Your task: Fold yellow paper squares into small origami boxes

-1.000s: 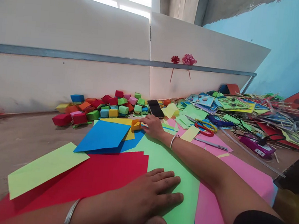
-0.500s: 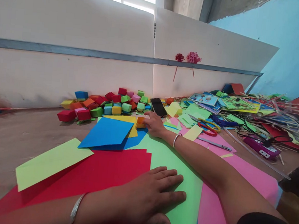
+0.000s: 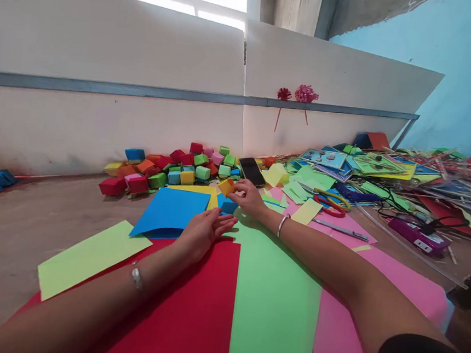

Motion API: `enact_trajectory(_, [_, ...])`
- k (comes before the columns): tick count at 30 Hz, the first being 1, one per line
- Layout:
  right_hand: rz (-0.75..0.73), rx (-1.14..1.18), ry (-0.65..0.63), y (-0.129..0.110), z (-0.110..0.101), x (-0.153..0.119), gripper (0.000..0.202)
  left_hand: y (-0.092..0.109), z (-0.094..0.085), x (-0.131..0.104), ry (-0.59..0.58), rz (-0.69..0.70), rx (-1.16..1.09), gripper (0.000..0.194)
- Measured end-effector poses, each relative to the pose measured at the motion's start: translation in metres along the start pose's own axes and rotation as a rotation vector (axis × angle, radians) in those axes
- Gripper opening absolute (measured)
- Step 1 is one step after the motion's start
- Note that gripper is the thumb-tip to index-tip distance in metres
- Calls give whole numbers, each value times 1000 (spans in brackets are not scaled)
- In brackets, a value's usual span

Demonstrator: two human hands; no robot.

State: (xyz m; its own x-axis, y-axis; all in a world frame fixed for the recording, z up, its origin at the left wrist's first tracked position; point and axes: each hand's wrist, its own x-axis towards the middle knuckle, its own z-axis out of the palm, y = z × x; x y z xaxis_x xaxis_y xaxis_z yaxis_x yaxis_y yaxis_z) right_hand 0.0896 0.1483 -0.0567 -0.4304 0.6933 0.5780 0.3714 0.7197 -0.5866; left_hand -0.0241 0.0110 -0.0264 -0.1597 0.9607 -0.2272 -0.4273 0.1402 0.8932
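My right hand [image 3: 249, 198] pinches a small orange-yellow folded paper box [image 3: 226, 186] between thumb and fingers, just above the sheets. Close by on the left, my left hand [image 3: 204, 228] has its fingers stretched out toward the right hand and holds nothing. Beneath the left hand lie a folded blue paper [image 3: 170, 209] and a large red sheet [image 3: 191, 304]. A light green sheet [image 3: 276, 301] spreads under my right wrist. Behind the hands is a heap of small coloured paper boxes [image 3: 170, 168], with a black phone [image 3: 252, 172] beside it.
Yellow-handled scissors [image 3: 332, 203], a paper cutter knife [image 3: 340, 229] and paper scraps lie on the right. Farther right are a purple power strip [image 3: 417, 236] with cables and a pile of cards [image 3: 323, 158] and sticks. A pale green strip [image 3: 92, 260] lies at left.
My left hand has moved from the green sheet forward and left, toward the right hand. My right hand has raised and tilted the paper box. The view has shifted slightly.
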Motion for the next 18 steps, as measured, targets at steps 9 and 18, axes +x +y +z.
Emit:
enact_trajectory(9, [1,310,-208,-15,0,-13,18,3,-1,14,-74,-102,-290,39])
enact_trajectory(18, [-171,292,-332,-18,-13,-12,6,1,-4,17,-64,-125,-305,38])
